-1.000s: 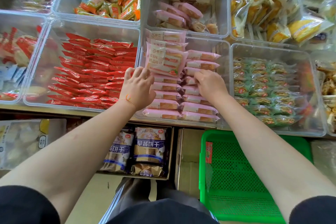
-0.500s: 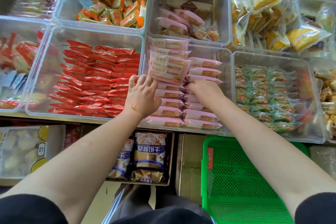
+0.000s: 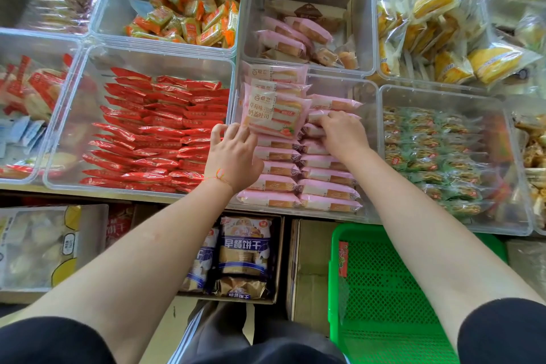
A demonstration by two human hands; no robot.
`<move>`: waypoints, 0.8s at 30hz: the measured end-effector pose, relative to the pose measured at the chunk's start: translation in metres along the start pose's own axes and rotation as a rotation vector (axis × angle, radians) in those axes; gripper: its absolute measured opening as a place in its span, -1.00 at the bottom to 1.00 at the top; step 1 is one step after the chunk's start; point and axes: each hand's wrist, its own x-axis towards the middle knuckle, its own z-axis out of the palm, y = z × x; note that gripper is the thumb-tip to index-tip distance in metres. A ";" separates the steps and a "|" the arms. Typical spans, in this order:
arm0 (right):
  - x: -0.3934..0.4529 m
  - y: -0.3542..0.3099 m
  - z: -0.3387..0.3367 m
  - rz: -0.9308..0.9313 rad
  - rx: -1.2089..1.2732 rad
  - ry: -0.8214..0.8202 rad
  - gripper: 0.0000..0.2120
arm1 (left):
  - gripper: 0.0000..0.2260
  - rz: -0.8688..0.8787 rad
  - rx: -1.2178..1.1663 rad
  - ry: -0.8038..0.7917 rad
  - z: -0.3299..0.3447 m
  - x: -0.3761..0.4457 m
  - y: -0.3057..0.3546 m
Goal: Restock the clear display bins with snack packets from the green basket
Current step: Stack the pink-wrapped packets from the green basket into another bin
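A clear bin (image 3: pixel 370 139) in the middle of the shelf holds two rows of pink snack packets (image 3: pixel 328 177) lying on edge. At its far left end a pink packet (image 3: pixel 271 112) stands tilted, face up. My left hand (image 3: pixel 233 154) touches that packet's near edge with spread fingers. My right hand (image 3: pixel 342 133) reaches into the right row, its fingers curled over a pink packet there. The green basket (image 3: pixel 384 298) sits below the shelf at the right and shows only a red label stuck to its mesh.
Around the pink bin stand clear bins of red packets (image 3: pixel 153 133), green packets (image 3: pixel 434 156), orange packets (image 3: pixel 192 18) and yellow cakes (image 3: pixel 437 32). Under the shelf lies a cardboard box of blue biscuit bags (image 3: pixel 245 251).
My right hand has moved a little further into the right row of pink packets. My left hand has stayed against the tilted packet.
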 end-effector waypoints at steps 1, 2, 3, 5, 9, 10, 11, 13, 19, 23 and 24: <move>-0.002 0.003 0.002 0.006 0.002 0.018 -0.73 | -0.71 -0.002 -0.005 0.006 0.000 0.000 0.000; -0.002 0.005 0.004 0.005 0.006 0.030 -0.70 | -0.72 -0.005 -0.009 0.007 0.001 0.000 0.000; -0.004 0.007 0.003 0.008 0.006 0.027 -0.69 | -0.72 -0.006 -0.012 0.006 0.001 0.000 0.000; -0.005 0.010 0.001 0.011 0.011 -0.005 -0.68 | -0.71 -0.006 -0.015 0.005 0.000 0.000 0.001; 0.000 0.016 -0.005 0.010 0.026 -0.137 -0.69 | -0.70 -0.004 -0.017 0.008 0.000 0.000 0.000; 0.002 0.017 -0.004 0.010 0.038 -0.169 -0.69 | -0.71 -0.003 -0.017 0.010 0.000 0.000 0.000; 0.003 0.015 -0.006 0.016 0.055 -0.200 -0.67 | -0.71 -0.002 -0.018 0.013 0.000 0.000 0.000; 0.008 0.010 -0.006 0.023 0.092 -0.254 -0.61 | -0.72 -0.003 -0.023 0.016 0.001 0.000 0.000; 0.019 0.003 -0.016 0.037 0.146 -0.381 -0.46 | -0.73 -0.004 -0.037 0.019 0.001 0.000 0.000; 0.031 0.006 -0.036 -0.032 0.027 -0.446 -0.44 | -0.74 -0.005 -0.034 0.029 0.002 0.000 0.000; 0.030 0.004 -0.037 -0.025 0.027 -0.459 -0.45 | -0.74 -0.004 -0.035 0.027 0.002 0.000 0.000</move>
